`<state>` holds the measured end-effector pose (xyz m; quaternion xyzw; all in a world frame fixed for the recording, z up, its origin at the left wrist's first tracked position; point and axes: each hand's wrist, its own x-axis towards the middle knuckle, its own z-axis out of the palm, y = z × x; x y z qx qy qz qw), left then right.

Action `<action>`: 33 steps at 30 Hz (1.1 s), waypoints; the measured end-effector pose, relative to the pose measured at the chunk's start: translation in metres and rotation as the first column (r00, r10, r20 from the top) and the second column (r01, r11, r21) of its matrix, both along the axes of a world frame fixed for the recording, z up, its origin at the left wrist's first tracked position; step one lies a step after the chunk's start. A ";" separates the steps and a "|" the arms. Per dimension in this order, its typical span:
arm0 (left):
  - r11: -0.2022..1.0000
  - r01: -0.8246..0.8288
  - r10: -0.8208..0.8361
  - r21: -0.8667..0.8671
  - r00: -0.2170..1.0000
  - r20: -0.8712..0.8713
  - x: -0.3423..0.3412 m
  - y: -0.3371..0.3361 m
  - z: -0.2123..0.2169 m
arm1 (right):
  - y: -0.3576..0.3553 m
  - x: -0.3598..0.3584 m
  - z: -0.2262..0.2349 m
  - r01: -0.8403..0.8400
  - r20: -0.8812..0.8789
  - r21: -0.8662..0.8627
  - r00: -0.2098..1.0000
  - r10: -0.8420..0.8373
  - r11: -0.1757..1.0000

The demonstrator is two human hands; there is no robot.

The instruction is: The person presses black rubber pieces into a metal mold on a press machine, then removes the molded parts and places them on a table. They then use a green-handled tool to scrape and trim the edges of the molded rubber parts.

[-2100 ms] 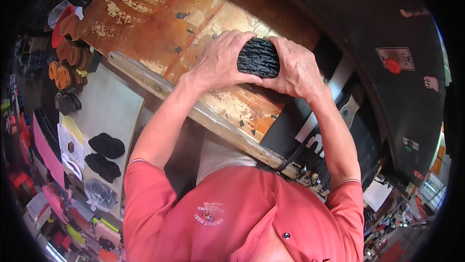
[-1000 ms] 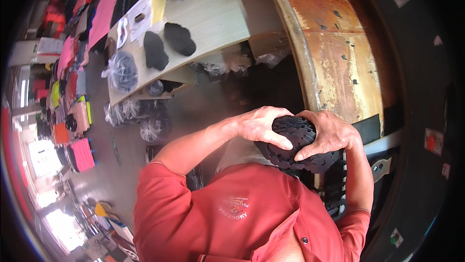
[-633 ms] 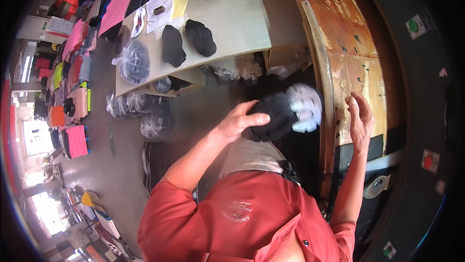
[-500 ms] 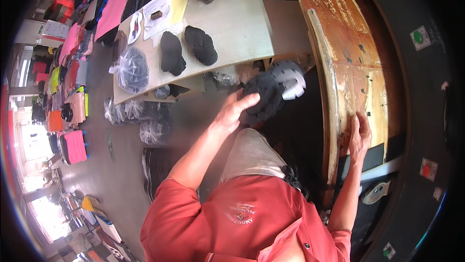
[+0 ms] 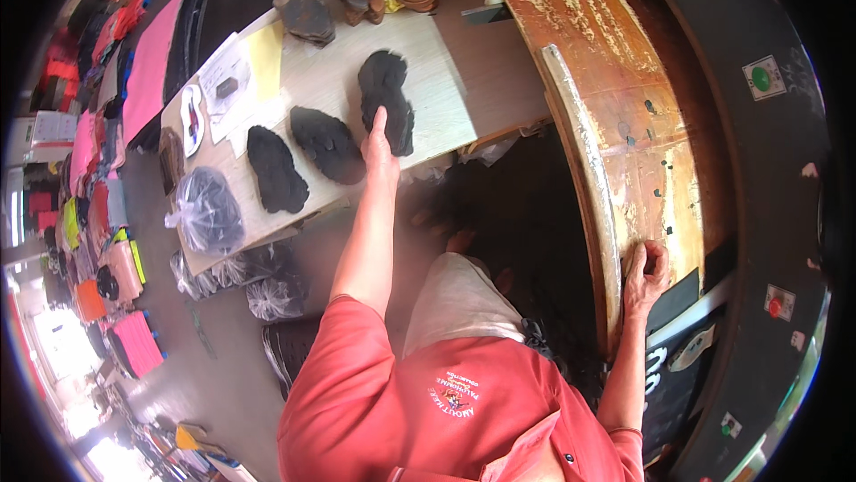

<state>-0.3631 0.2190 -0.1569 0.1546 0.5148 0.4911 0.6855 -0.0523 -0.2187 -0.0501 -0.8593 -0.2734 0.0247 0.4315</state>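
My L hand (image 5: 382, 156) is grasping the near end of a blk sole stack (image 5: 390, 94), thumb on top; it's at the R side of the pale table (image 5: 437, 63). Can't tell if it's resting fully on the surface. Two similar ones lie to its L: the mid blk stack (image 5: 325, 145) just beside, then the L blk stack (image 5: 278, 170). My R hand (image 5: 646, 281) is at the near end of the worn board (image 5: 615, 98), fingers curled; can't tell if they hold anything. Writing: wht lettering w/ a small emblem on my red shirt (image 5: 455, 393); papers (image 5: 225, 85) far L on the table, marks too small to read. Far R, a grn button (image 5: 761, 79) on a pale plate; nearer, a red button (image 5: 775, 306), same style.
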 end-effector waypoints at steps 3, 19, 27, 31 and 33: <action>1.000 -0.018 0.018 -0.021 0.999 0.037 0.001 0.008 -0.021 | 0.004 -0.002 0.001 -0.008 0.058 0.013 0.998 0.007 1.000; 0.910 0.305 -0.400 -0.282 0.827 -0.395 -0.027 0.040 -0.068 | 0.022 -0.012 0.029 0.003 0.155 -0.023 0.988 0.000 1.000; 0.928 0.190 -0.365 -0.320 0.628 -0.687 -0.026 0.008 -0.019 | 0.017 -0.006 0.027 -0.040 0.177 0.079 0.984 0.026 0.996; 0.900 0.369 -0.385 -0.233 0.422 -0.821 -0.013 -0.049 0.030 | 0.016 -0.007 0.015 -0.037 0.165 0.199 0.986 0.003 0.979; 0.811 0.581 -0.156 0.071 0.332 -0.930 0.020 -0.089 0.058 | 0.019 -0.004 0.013 -0.043 0.183 0.263 0.983 -0.006 0.964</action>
